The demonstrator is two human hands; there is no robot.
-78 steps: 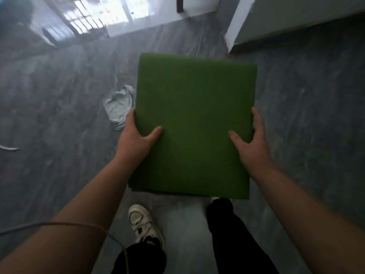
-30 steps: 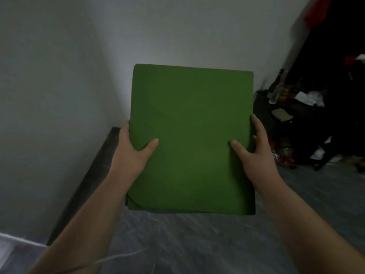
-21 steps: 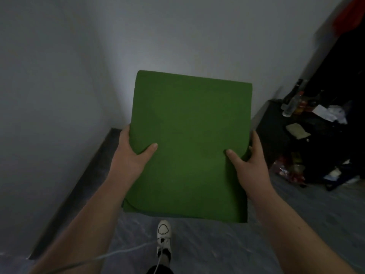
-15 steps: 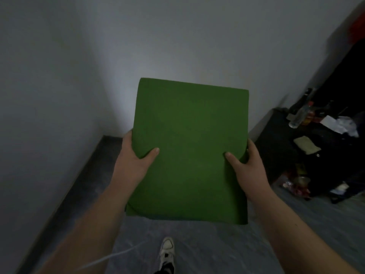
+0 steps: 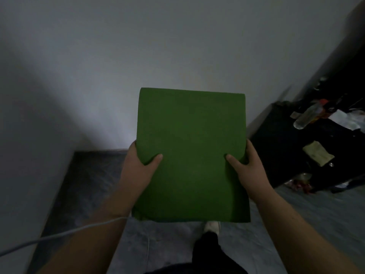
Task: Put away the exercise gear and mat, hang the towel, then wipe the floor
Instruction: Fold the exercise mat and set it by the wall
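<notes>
A pale grey cable [image 5: 65,235] runs in from the near left edge and passes behind the left forearm. Beyond it a plain white wall [image 5: 79,66] meets the grey marbled floor [image 5: 88,184] in a far corner. The left hand [image 5: 138,171] grips the left edge of the folded green exercise mat [image 5: 191,155], thumb curled over the top face and fingers hidden beneath. The mat is held flat, off the floor, in front of the body, square to the corner. The right hand [image 5: 246,171] grips its right edge in the same way, thumb on top. Below the mat's near edge a white shoe [image 5: 212,226] and a dark trouser leg [image 5: 207,252] show. To the far right stands a dark, cluttered piece of furniture [image 5: 280,147] carrying a clear plastic bottle with a red cap [image 5: 308,115], a yellowish folded cloth [image 5: 318,153] and white papers [image 5: 347,117].
</notes>
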